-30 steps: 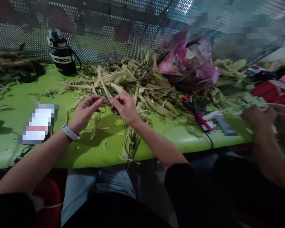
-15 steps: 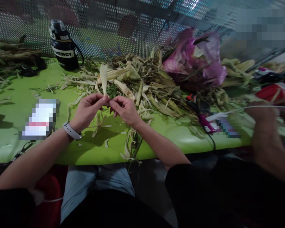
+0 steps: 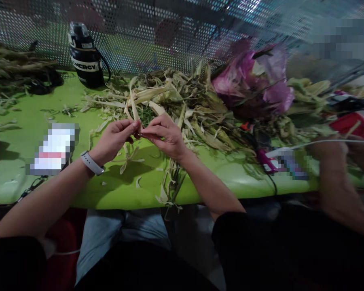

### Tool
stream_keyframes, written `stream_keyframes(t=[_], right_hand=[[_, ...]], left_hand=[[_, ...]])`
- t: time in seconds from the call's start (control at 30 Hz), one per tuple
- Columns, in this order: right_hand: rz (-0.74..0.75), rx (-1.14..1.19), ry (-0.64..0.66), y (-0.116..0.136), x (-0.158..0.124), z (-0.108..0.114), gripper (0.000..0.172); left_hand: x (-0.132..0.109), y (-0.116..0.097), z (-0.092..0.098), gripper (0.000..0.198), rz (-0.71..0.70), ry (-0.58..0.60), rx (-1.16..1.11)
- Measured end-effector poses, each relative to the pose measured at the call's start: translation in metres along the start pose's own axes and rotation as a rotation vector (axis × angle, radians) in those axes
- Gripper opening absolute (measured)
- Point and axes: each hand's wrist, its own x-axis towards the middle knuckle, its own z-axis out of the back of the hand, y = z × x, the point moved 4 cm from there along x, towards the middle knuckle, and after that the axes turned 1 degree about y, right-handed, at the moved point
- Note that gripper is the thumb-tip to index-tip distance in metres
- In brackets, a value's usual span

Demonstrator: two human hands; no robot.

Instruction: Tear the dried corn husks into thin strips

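My left hand (image 3: 117, 136) and my right hand (image 3: 164, 133) meet fingertip to fingertip over the green table (image 3: 27, 133). Both pinch the lower end of one pale husk strip (image 3: 133, 106), which curves up and away from the fingers. A white watch band (image 3: 92, 163) sits on my left wrist. Behind the hands lies a big heap of dry husks and leaves (image 3: 182, 101). A small bundle of strips (image 3: 170, 186) hangs over the table's near edge under my right forearm.
A black bottle (image 3: 85, 56) stands at the back left before a perforated metal screen. A pink plastic bag (image 3: 251, 81) sits among the husks. A magenta tool with a cord (image 3: 265, 159) lies to the right. Another person's arm (image 3: 336, 178) works at the far right.
My hands have drawn closer until the fingertips touch. The husk strip, upright half a second ago, now bends over. The camera view has shifted slightly.
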Motion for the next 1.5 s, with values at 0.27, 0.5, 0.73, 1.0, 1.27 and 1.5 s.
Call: stream_keyframes(t=[0.27,0.5,0.73,1.0,1.27,1.5], right_hand=[[0.051,-0.067,0.062,0.005,0.000,0.004,0.018],[0.174,-0.161,0.136,0.011,0.003,0.009,0.020],[0.188,-0.237,0.252,0.009,-0.001,0.003,0.024],[0.122,-0.247,0.181,0.009,0.000,0.007,0.015],[0.264,-0.281,0.145,0.016,0.000,0.006,0.007],[0.226,-0.192,0.235,0.011,0.000,0.002,0.005]], left_hand=[[0.001,0.002,-0.003,0.035,-0.005,0.102,-0.012],[0.002,0.005,-0.004,0.034,0.025,0.115,-0.002],[0.005,0.011,0.001,0.033,0.026,0.141,0.035],[0.001,0.002,-0.003,0.034,0.023,0.173,0.077],[-0.001,0.000,-0.003,0.031,0.046,0.193,0.129],[-0.001,0.000,-0.003,0.031,0.041,0.244,0.161]])
